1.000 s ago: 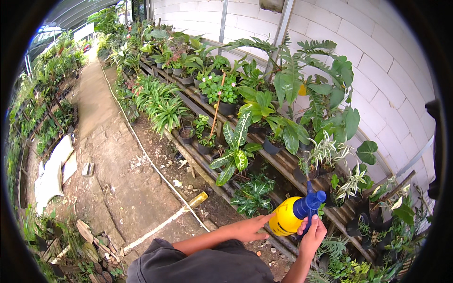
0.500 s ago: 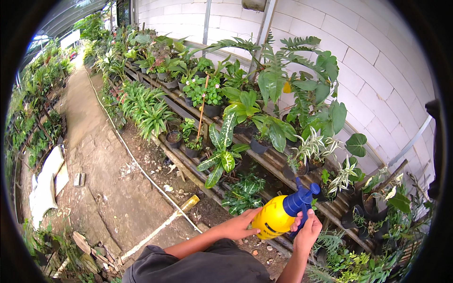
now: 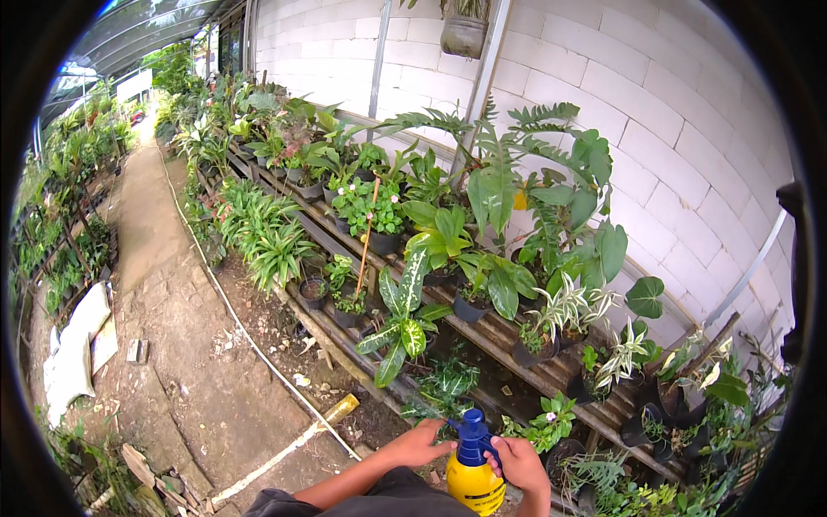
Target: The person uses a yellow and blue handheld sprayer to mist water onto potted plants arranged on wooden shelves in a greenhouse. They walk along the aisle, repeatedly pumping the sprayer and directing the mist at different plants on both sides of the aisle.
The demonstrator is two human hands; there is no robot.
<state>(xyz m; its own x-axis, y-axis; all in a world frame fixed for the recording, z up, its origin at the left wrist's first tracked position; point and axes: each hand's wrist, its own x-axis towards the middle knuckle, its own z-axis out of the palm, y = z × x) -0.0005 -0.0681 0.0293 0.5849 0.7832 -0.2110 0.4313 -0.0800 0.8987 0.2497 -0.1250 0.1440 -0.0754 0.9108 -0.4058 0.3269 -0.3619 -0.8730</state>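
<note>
A yellow pump spray bottle point(image 3: 475, 487) with a blue head stands upright in front of my body at the lower edge of the view. My right hand point(image 3: 520, 465) is closed around its blue handle. On the other side, my left hand point(image 3: 418, 446) is beside the blue head and nozzle, thumb and forefinger apart, the fingertips close to the nozzle; whether they touch it is hard to see. The bottle's base is cut off by the edge. Just beyond my hands are a dark green plant with pale-veined leaves point(image 3: 448, 379) and a pink-flowered plant point(image 3: 550, 422).
Potted plants line a slatted wooden bench point(image 3: 508, 332) along a white block wall point(image 3: 637, 112). A dirt path point(image 3: 207, 345) runs at the left, with a pale hose point(image 3: 250, 338), a yellowish pole end point(image 3: 341, 408) and white sacks point(image 3: 76, 353). A planter point(image 3: 463, 36) hangs above.
The spray bottle has come lower, nearer my body, and from tilted to upright. My left hand has moved from the bottle's yellow body to beside its head. My right hand keeps the handle.
</note>
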